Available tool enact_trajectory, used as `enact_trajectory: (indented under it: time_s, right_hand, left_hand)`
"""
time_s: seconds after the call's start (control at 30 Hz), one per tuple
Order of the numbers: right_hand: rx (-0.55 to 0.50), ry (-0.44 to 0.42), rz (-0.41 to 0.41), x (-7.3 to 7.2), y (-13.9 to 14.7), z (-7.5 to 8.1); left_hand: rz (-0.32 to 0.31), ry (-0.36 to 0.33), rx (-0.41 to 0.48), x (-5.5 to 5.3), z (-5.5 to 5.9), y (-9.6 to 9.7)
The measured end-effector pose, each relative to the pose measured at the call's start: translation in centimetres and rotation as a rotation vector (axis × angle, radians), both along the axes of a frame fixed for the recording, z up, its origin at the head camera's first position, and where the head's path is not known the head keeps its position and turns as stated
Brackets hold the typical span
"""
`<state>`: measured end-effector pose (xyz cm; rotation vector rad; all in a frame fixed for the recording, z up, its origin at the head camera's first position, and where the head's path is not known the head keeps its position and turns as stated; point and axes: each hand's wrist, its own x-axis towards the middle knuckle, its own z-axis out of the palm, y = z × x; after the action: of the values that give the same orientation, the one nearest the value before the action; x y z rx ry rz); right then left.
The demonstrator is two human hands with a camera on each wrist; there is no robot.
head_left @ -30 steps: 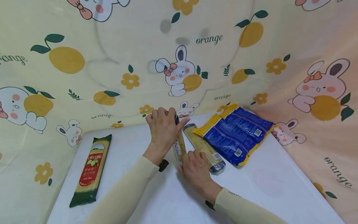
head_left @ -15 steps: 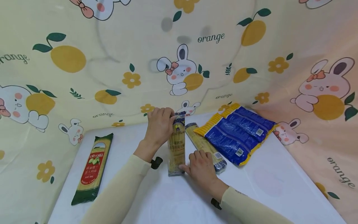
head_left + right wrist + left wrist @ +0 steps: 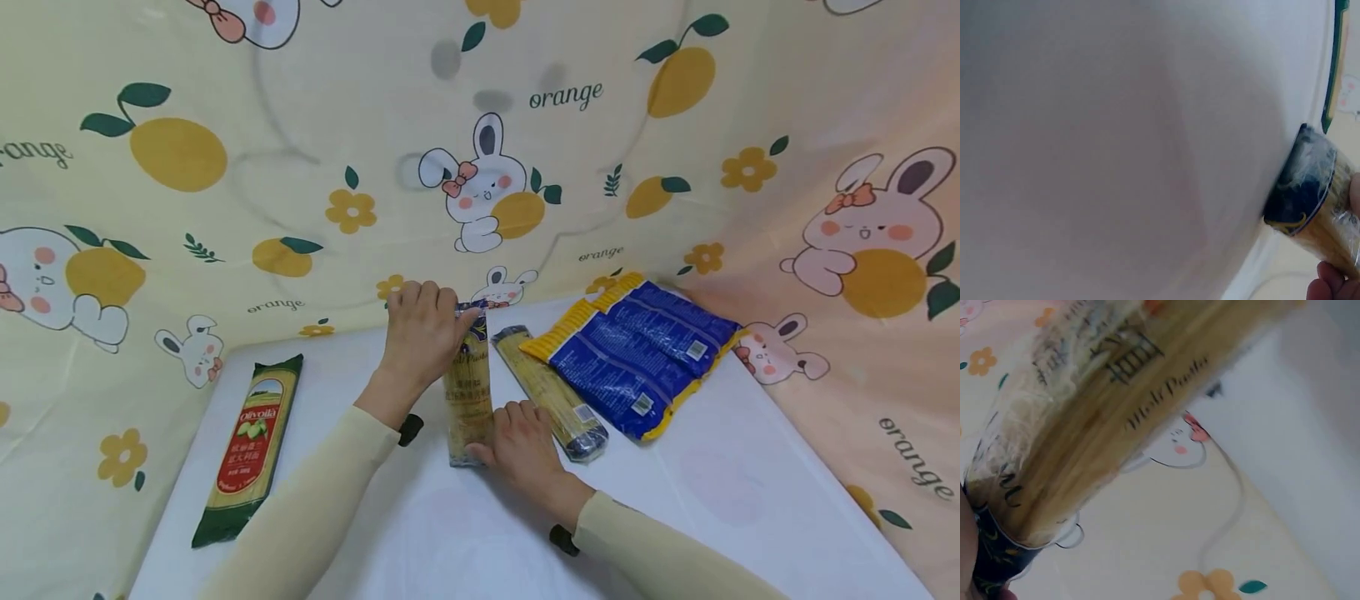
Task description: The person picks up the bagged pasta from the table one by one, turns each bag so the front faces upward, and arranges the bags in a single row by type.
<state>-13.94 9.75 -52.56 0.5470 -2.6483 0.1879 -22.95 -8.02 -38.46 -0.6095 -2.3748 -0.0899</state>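
A clear pack of spaghetti (image 3: 468, 396) with dark blue ends stands between both hands in the head view, its printed face toward me. My left hand (image 3: 422, 333) grips its top end, thumb across the front. At the lower right side, my right hand (image 3: 528, 446) holds the pack, thumb on the front near the bottom. The left wrist view shows the pasta strands (image 3: 1110, 419) through loose, wrinkled film and the dark end beside the hand. In the right wrist view, fingers (image 3: 1332, 284) hold the pack near its blue bottom end (image 3: 1300, 187).
On the white table (image 3: 420, 533), a second clear spaghetti pack (image 3: 551, 392) lies to the right. A blue and yellow bag (image 3: 637, 358) lies beside it, over its edge. At left lies a green and red Olivoilà pasta pack (image 3: 247, 450). A printed curtain (image 3: 337, 108) hangs behind.
The spaghetti pack, seen narrow and mostly covered by the left hand a second ago, has turned its printed face toward me. Since then both hands have shifted slightly left with it.
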Motion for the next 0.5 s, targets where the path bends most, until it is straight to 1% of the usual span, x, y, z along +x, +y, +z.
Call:
enact_trajectory:
  time_s: [0.07,0.17,0.3,0.4,0.5]
  right_hand:
    - [-0.003,-0.017,-0.007,0.0,-0.3,0.1]
    - [0.008,-0.003,-0.008,0.0,-0.7,0.3]
    - [0.038,0.049,0.021,0.4,-1.3,1.0]
    - [0.066,0.101,0.051,0.7,-1.5,1.6]
    - [0.090,0.154,0.074,1.0,-1.6,1.8]
  left_hand:
    - [0.025,0.001,-0.028,-0.4,-0.2,-0.5]
    - [0.032,-0.035,-0.043,-0.8,-0.4,-1.2]
    - [0.048,-0.087,-0.041,-1.2,-0.6,-2.4]
    - [0.067,-0.106,-0.034,-1.5,-0.9,-3.2]
    - [0.076,-0.122,-0.028,-1.8,-1.2,-3.7]
